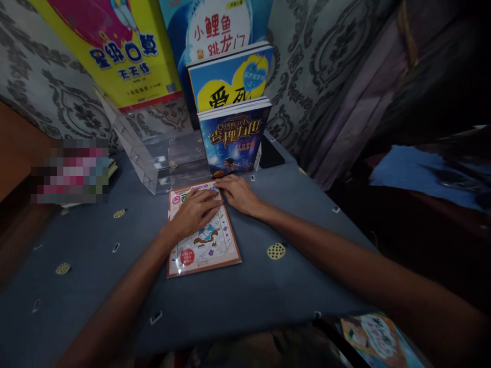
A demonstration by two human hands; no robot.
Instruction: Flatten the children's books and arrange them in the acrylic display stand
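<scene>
A thin book with an orange border [209, 250] lies flat on the grey-blue tablecloth [95, 266]. My left hand [195, 209] rests palm down on its upper half, fingers stretched flat. My right hand [238, 193] lies flat at the book's top right corner, fingers pointing left and touching the edge. Just behind my hands a dark blue book [233, 139] stands upright in a clear acrylic rack [161, 158]. A blue and yellow book [230, 76] stands behind it.
A large yellow book [118, 51] and a blue and white book [218, 25] lean against the patterned wall. A dark phone [270, 152] lies right of the rack. Stacked books sit at the left. Another book [378, 340] lies below the table's front right edge.
</scene>
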